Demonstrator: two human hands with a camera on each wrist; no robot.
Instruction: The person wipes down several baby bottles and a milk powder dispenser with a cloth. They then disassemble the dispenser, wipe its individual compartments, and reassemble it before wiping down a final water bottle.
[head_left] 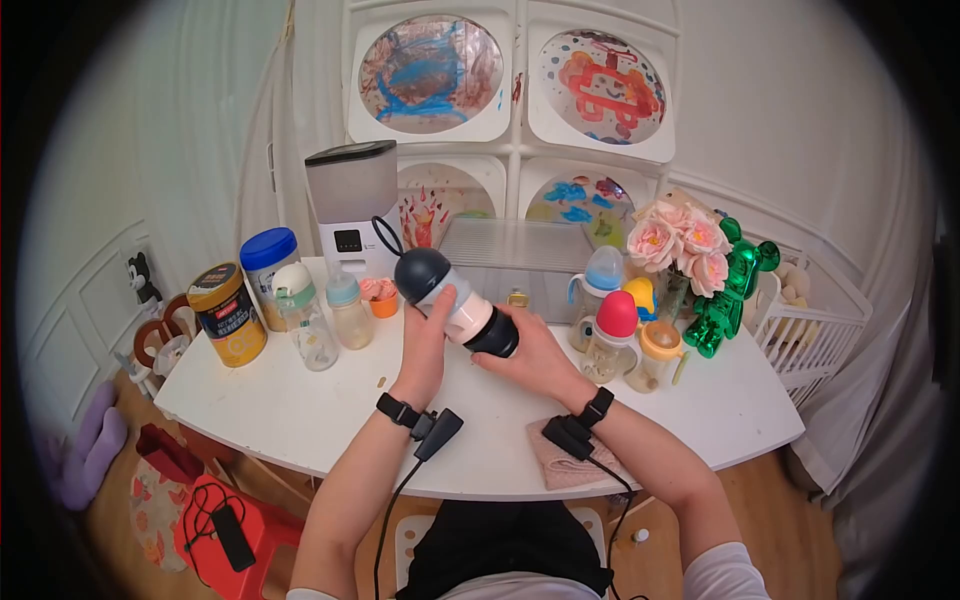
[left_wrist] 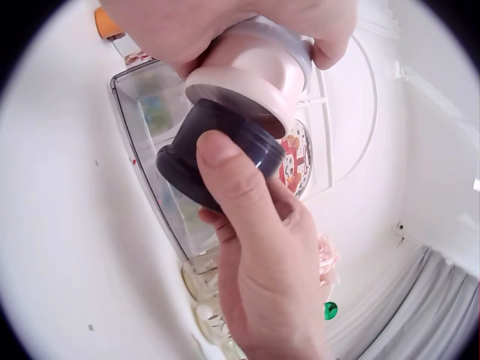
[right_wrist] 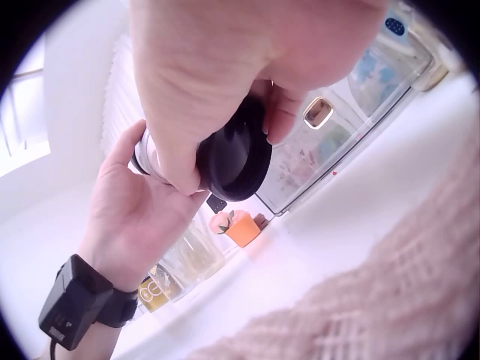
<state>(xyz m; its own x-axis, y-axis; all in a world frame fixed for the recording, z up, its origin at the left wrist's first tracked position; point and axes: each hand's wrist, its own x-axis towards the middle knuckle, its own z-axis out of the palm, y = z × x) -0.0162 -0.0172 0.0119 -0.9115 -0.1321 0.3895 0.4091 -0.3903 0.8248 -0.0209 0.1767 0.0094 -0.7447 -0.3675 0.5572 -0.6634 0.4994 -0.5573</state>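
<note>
In the head view my left hand (head_left: pixel 425 350) grips a bottle with a pale pink body (head_left: pixel 466 318) and a dark domed cap (head_left: pixel 422 274) with a carrying loop. My right hand (head_left: pixel 540 358) holds the dark round end piece (head_left: pixel 497 336) at the bottle's lower end. From the left wrist, this dark piece (left_wrist: pixel 184 161) appears tilted against the pink rim (left_wrist: pixel 281 120), with a dark opening showing at the rim. My right thumb presses on its side. The right wrist view shows the black round face (right_wrist: pixel 238 157) of the piece between my right fingers.
Several baby bottles stand on the white table (head_left: pixel 300 420), including a red-topped bottle (head_left: pixel 612 325). At the left are a yellow-and-black can (head_left: pixel 228 318) and a blue-lidded jar (head_left: pixel 268 265). A dispenser (head_left: pixel 350 205) stands behind. A pink cloth (head_left: pixel 565 460) lies at the front edge.
</note>
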